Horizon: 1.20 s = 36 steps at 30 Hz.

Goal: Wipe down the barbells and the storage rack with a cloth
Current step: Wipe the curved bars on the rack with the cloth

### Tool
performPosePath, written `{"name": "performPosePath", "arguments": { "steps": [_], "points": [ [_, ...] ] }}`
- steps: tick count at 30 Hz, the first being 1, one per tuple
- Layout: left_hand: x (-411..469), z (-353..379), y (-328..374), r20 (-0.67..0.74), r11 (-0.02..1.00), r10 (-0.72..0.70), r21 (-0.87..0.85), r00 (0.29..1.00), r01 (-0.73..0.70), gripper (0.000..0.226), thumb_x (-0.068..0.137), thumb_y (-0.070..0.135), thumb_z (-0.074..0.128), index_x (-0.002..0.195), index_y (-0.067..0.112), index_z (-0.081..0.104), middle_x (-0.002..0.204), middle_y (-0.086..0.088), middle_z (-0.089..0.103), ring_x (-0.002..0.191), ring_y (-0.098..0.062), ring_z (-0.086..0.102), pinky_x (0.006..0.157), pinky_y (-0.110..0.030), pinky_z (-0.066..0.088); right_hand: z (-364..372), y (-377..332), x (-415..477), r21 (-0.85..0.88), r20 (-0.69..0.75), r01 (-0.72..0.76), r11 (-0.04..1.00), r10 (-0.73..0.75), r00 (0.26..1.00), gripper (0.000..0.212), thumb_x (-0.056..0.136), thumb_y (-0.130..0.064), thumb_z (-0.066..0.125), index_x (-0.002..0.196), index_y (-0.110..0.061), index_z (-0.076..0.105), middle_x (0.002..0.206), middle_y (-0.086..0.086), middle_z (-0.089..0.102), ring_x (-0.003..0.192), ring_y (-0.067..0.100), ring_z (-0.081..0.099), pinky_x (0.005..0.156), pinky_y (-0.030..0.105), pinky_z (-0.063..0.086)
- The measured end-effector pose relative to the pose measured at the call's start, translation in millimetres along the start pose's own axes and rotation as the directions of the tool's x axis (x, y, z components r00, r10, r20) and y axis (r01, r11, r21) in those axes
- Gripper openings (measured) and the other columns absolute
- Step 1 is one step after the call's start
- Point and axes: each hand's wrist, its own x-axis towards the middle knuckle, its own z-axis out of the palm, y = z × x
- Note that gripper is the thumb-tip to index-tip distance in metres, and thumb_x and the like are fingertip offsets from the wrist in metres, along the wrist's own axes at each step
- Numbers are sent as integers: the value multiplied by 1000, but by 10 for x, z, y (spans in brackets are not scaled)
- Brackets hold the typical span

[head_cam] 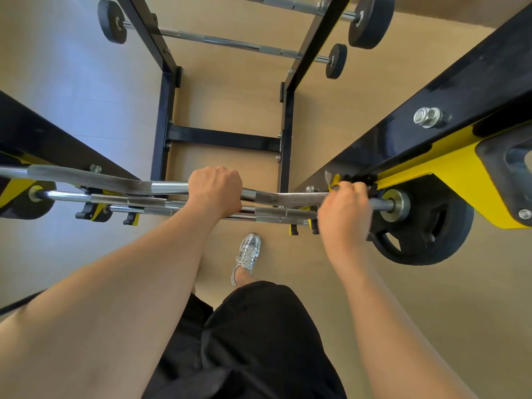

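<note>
At mid-frame the left hand (pixel 214 191) is fisted round the smooth chrome centre of the top curl bar (pixel 115 180), which lies across the storage rack (pixel 460 90). The right hand (pixel 344 208) bunches a cloth (pixel 330 180) against the bar's right end, beside the yellow bracket (pixel 431 180). The bar looks rigid, heavy and slick on the chrome, so its knurled stretches probably give the surest hold. The cloth is soft and light.

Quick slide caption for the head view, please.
Left hand grips the top barbell; right hand holds a cloth where it meets the rack.
</note>
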Motion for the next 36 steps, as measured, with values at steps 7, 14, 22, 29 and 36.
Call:
{"name": "performPosePath", "arguments": {
  "steps": [7, 14, 22, 29, 36],
  "points": [
    [-17, 23, 119, 6, 994, -111, 8, 994, 111, 25, 92, 31, 70, 112, 17, 67, 82, -2, 52, 79, -24, 56, 68, -35, 45, 311, -789, -256, 224, 217, 291, 930, -339, 915, 13, 100, -8, 60, 106, -5, 71, 110, 10, 61, 84, 28, 67, 75, 38, 57],
    [-13, 39, 103, -4, 994, -107, -2, 994, 107, 22, 92, 29, 69, 111, 19, 67, 77, -1, 49, 78, -23, 58, 68, -34, 46, 69, 150, 42, 81, -71, -64, 995, 70, 995, 24, 103, -18, 53, 107, -2, 70, 104, 13, 65, 85, 25, 67, 66, 26, 45],
    [-32, 38, 110, -18, 993, -116, -1, 993, 116, 20, 93, 30, 68, 109, 18, 66, 86, -3, 56, 78, -24, 58, 70, -35, 47, 283, -401, -212, 108, 46, 344, 933, -350, 935, 34, 104, -29, 44, 93, -8, 67, 93, 7, 56, 58, 19, 54, 53, 29, 50],
    [-38, 48, 128, -24, 993, -120, 3, 992, 120, 19, 93, 31, 69, 107, 19, 66, 75, -1, 48, 76, -22, 58, 69, -34, 47, 2, 614, -1, -40, -166, -153, 987, 144, 975, 26, 105, -19, 46, 103, -1, 65, 112, 20, 58, 73, 40, 65, 64, 39, 50],
    [-32, 46, 130, -23, 993, -118, 12, 993, 118, 19, 93, 31, 69, 108, 20, 66, 74, 0, 45, 77, -24, 57, 67, -34, 44, 281, -184, -279, 107, -128, 92, 990, -78, 989, 23, 102, -25, 58, 114, -8, 67, 111, 11, 52, 76, 20, 61, 53, 25, 52]
  ]
}}
